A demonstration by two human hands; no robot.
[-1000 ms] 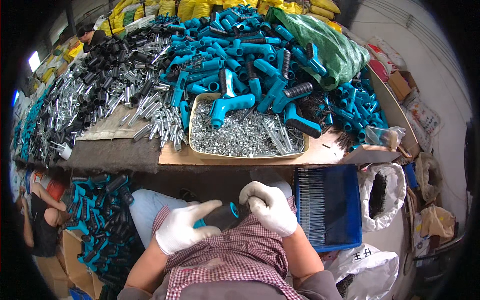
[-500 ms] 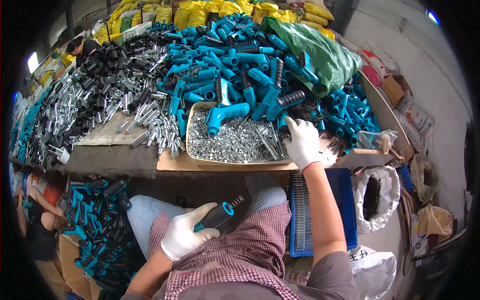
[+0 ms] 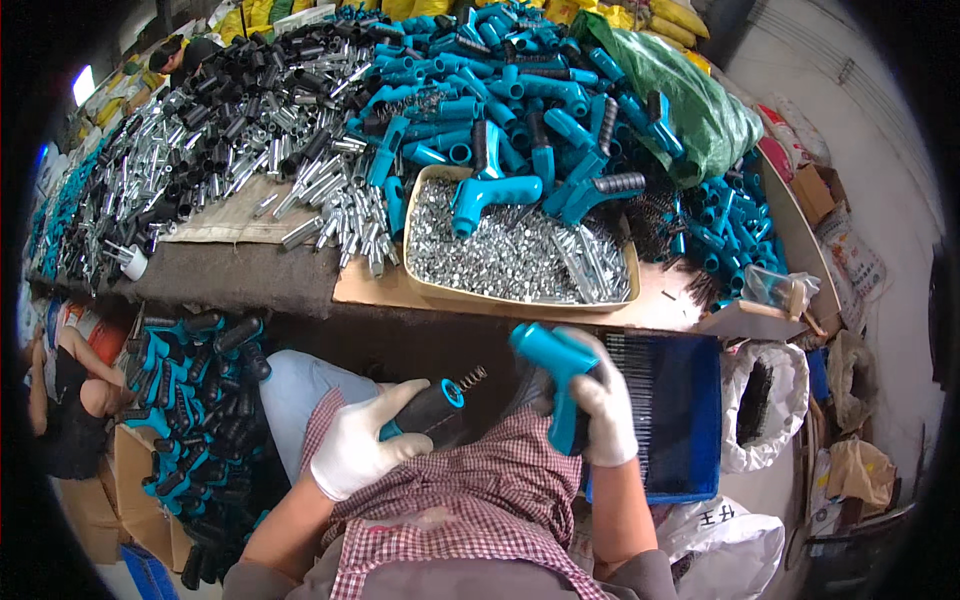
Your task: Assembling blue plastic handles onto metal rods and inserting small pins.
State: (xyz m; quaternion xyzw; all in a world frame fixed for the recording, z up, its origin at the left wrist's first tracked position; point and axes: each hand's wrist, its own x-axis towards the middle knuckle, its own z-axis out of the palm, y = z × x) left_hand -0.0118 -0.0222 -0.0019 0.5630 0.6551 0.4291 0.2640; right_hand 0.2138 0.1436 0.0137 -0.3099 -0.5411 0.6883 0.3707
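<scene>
Pistol-shaped housing (image 3: 552,352), smooth teal, partly black handle (image 3: 564,424), in right hand (image 3: 609,408)

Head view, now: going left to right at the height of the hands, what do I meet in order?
Pile of black-and-teal handles, left hand holding a black-and-teal piece, spring, right hand holding a teal handle, blue tray, white sack.

Assembly workshop, by the look of it: long bench (image 3: 245,280) heaped with metal tubes (image 3: 325,185) and teal pistol-shaped housings (image 3: 500,189) (dozens, jumbled), shallow tray (image 3: 470,294) of tiny metal parts (image 3: 480,258) near its edge. Yellow sacks (image 3: 680,22) stacked behind; other people (image 3: 75,430) near the heaps.
</scene>
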